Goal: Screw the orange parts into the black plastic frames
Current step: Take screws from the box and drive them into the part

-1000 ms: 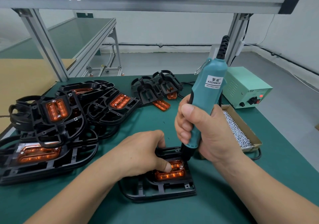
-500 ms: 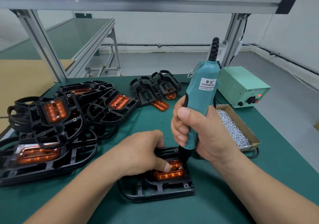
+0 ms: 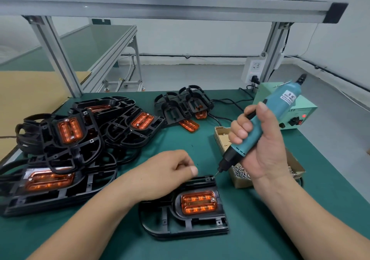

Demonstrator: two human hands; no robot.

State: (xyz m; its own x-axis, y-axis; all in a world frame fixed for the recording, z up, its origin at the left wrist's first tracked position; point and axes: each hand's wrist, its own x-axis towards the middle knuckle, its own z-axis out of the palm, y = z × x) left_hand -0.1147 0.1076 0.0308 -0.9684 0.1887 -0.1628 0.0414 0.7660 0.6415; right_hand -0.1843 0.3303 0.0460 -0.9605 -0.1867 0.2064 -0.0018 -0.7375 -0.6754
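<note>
Gripping driver (image 3: 266, 123) in right hand (image 3: 262, 139), tilted, tip near frame (image 3: 186, 219) corner; left hand (image 3: 164, 171) loosely curled, touching frame's far edge.

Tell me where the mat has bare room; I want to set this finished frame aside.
Bare mat lies between the pile of frames and the screw box, and along the near edge right of the frame being worked. The left side is crowded.

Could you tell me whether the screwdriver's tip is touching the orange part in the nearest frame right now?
Apart. In the head view, the screwdriver tip sits at the frame's far edge, clear of the orange part.
</note>
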